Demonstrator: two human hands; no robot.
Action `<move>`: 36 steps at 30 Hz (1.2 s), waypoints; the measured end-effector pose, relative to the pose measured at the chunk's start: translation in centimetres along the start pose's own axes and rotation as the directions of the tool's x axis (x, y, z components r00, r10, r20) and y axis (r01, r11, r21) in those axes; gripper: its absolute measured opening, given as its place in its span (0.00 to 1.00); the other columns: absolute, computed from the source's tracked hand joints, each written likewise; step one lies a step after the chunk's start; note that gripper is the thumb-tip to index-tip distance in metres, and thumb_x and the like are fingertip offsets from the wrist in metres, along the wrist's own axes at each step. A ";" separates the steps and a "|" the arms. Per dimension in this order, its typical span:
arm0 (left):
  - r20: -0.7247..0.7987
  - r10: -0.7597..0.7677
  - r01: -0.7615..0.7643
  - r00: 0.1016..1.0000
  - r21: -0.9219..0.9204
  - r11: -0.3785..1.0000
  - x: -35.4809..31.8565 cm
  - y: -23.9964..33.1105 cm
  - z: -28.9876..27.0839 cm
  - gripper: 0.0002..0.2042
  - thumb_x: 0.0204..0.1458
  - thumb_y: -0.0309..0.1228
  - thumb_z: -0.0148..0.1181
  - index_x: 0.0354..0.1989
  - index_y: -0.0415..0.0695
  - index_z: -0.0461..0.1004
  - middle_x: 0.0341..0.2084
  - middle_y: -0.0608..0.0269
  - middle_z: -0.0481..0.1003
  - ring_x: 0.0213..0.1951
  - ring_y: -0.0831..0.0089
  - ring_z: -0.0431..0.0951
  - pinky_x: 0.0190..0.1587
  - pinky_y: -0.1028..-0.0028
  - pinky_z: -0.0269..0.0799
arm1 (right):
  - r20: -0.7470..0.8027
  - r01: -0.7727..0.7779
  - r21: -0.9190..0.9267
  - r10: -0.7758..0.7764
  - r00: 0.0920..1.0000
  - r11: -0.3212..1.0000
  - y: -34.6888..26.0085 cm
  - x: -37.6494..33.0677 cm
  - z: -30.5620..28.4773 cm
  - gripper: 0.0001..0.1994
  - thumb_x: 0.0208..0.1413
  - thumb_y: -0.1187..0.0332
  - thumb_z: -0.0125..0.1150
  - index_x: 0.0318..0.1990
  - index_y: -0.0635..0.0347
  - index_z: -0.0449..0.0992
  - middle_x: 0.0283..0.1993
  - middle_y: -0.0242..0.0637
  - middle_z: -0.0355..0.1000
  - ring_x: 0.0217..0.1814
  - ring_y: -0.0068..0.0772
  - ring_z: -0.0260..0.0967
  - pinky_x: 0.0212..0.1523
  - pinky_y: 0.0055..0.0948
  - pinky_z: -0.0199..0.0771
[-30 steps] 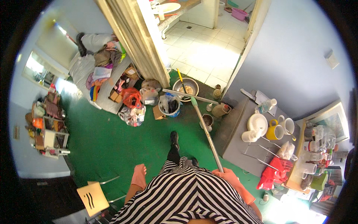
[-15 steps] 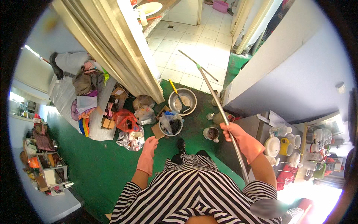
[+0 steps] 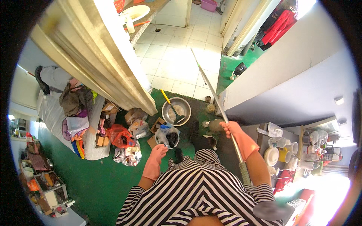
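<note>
One hand, the R hand (image 3: 241, 141), pink-gloved, is wrapped rnd a long metal pole (image 3: 216, 99); it slants fwd & a bit L, far end over white tiles (image 3: 162, 52), can't tell if touching. L hand (image 3: 155, 161), also gloved, is free, fingers half-curled, nr a bag-lined bin (image 3: 163, 133). Steel basin (image 3: 189, 108) sits on green flr (image 3: 98, 179) L of the pole, w/ a yellow-handled squeegee (image 3: 166, 97) in it.
</note>
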State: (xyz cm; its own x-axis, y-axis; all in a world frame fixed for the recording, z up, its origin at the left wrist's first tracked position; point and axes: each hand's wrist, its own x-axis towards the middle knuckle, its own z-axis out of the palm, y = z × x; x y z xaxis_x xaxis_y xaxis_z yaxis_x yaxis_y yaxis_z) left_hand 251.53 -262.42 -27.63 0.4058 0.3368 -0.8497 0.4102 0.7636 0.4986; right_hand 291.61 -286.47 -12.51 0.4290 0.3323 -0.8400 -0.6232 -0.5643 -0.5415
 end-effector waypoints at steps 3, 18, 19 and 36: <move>-0.003 0.020 -0.020 1.000 0.005 1.000 2.5 3.1 2.0 0.23 0.66 0.41 0.56 0.64 0.41 0.66 0.59 0.50 0.74 0.61 0.56 0.74 0.63 0.56 0.68 | -0.114 0.009 -0.006 -0.010 0.993 1.000 -5.0 4.6 -0.9 0.08 0.60 0.64 0.64 0.42 0.57 0.79 0.20 0.23 0.64 0.14 0.18 0.57 0.13 0.25 0.60; 0.330 0.287 -0.278 0.899 -0.075 0.958 28.8 22.2 24.2 0.23 0.66 0.41 0.55 0.63 0.37 0.67 0.59 0.47 0.73 0.59 0.57 0.75 0.64 0.60 0.69 | 0.113 0.091 0.308 -0.131 0.985 0.947 -35.9 36.7 -5.1 0.05 0.64 0.69 0.55 0.36 0.59 0.69 0.21 0.31 0.69 0.18 0.28 0.64 0.19 0.30 0.68; 0.346 0.267 -0.224 0.899 -0.161 0.961 29.7 24.9 26.9 0.23 0.67 0.43 0.54 0.62 0.38 0.67 0.57 0.49 0.74 0.58 0.58 0.75 0.63 0.61 0.70 | 0.014 -0.017 0.484 0.012 1.000 0.875 -36.9 37.3 -3.1 0.05 0.64 0.70 0.54 0.36 0.59 0.69 0.21 0.33 0.68 0.18 0.30 0.63 0.19 0.32 0.69; 0.535 0.117 0.108 0.837 -0.372 0.922 34.7 57.1 51.6 0.27 0.66 0.62 0.41 0.39 0.48 0.72 0.19 0.72 0.71 0.23 0.71 0.73 0.26 0.71 0.69 | 0.136 -0.147 0.054 0.139 0.981 0.988 -56.3 35.4 0.3 0.13 0.70 0.64 0.46 0.34 0.57 0.71 0.20 0.31 0.65 0.18 0.32 0.62 0.21 0.33 0.67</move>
State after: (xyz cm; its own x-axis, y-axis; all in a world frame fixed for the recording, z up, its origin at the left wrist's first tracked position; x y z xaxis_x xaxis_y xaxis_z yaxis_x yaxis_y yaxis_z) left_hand 331.20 -235.54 -19.82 0.8243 0.0769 -0.5610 0.1187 0.9453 0.3040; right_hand 341.72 -242.73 -11.73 0.2452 0.3508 -0.9038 -0.7142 -0.5650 -0.4131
